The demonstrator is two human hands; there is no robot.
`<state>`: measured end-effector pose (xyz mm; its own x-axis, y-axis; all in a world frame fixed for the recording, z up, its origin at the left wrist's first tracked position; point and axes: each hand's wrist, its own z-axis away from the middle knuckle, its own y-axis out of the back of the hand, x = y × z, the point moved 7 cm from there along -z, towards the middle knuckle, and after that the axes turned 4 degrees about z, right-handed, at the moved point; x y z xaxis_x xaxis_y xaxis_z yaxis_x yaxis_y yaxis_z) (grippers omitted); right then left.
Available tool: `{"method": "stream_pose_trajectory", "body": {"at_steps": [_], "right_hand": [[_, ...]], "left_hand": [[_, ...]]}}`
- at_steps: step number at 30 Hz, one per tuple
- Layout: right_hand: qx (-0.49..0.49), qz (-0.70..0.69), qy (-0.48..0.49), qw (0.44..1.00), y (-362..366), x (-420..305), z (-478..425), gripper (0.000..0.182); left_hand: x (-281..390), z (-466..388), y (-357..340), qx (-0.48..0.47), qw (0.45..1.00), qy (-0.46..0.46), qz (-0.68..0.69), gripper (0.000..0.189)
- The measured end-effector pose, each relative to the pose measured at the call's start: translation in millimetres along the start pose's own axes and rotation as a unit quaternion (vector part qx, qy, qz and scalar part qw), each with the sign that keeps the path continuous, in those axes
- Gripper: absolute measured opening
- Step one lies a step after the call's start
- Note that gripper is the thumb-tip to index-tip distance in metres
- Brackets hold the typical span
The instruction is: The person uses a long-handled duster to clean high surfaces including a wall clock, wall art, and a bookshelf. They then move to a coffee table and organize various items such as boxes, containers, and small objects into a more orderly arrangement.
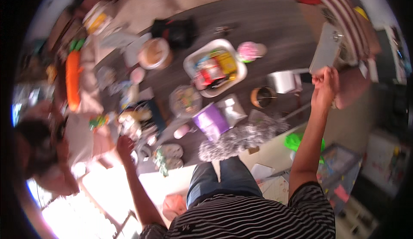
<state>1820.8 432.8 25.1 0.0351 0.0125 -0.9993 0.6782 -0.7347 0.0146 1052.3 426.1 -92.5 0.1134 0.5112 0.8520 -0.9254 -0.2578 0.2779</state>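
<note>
My right hand (325, 80) is raised at the right of the table, its fingers pinching the lower end of a pale smartphone (326, 48). The phone's back, with its camera lenses at the top, faces me. My left hand (125, 147) is blurred at the table's left end. It lies close to a heap of small white and beige items (132, 121), and whether it grips any of them is not visible. A white plastic basin (209, 93) filled with colourful packets (222, 64) stands mid-table. In front of it lie a purple box (211, 121) and a fluffy grey duster (238, 142).
The dark wooden table (258, 19) also bears a round tub (155, 54), a clear container (185, 101), a brown roll of tape (264, 97) and a pink item (248, 51). An orange carrot plush (73, 80) rests on the sofa. A grey bin (342, 161) stands at right.
</note>
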Motion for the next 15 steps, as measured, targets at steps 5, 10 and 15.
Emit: {"method": "stream_pose_trajectory", "body": {"at_steps": [5, 10, 15], "right_hand": [[-0.376, -0.070, -0.151, 0.911, -253.3, -4.4, 230.7, 0.015], [-0.616, -0.098, -0.148, 0.767, -330.0, -13.3, 318.5, 0.022], [-0.501, 0.136, 0.054, 0.853, -353.2, 44.8, 236.9, 0.030]], "left_hand": [[131.2, 132.0, -189.3, -0.193, 0.949, -0.057, 0.244, 0.056], [123.6, 116.3, -120.4, 0.082, 0.942, -0.041, 0.323, 0.026], [123.0, 75.7, -18.6, 0.162, 0.921, -0.060, 0.350, 0.024]]}}
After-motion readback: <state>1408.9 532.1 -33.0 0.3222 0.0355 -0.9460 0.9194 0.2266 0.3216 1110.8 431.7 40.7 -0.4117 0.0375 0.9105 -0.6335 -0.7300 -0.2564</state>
